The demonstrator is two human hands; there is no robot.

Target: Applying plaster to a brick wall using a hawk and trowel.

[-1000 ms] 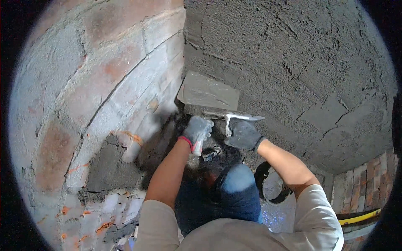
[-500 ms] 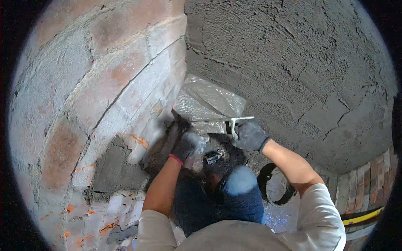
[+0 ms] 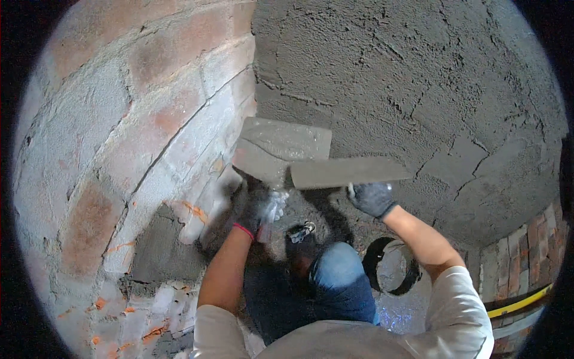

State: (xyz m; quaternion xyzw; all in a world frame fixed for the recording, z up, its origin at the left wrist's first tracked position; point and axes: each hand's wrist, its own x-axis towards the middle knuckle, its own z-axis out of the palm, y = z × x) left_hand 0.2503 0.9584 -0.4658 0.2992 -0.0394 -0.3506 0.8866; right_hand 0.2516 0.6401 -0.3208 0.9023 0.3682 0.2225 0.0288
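Note:
My left hand [image 3: 258, 204], in a dark glove with a red cuff, is closed beneath a plasterer's hawk [image 3: 254, 157]. The hawk's grip is hidden under the board. Wet grey mortar [image 3: 293, 139] lies on the board near the wall corner. In my gloved right hand [image 3: 374, 198] is a plastering trowel [image 3: 353, 172], with fingers wrapped behind the long blade and its handle mostly hidden. The blade's broad grey face shows, its left end beside the hawk's right edge.
A mortar-coated wall [image 3: 388, 78] rises ahead and right, meeting a bare brick wall [image 3: 161, 119] on the left. Below my right forearm sits a round black-rimmed bucket [image 3: 412, 278]. A yellow strip [image 3: 520, 302] lies far right. My bent knee [image 3: 338, 266] is close underneath.
My right hand has moved slightly right and turned the trowel, from edge-on over the hawk to showing its broad face. The hawk has shifted slightly left and rotated.

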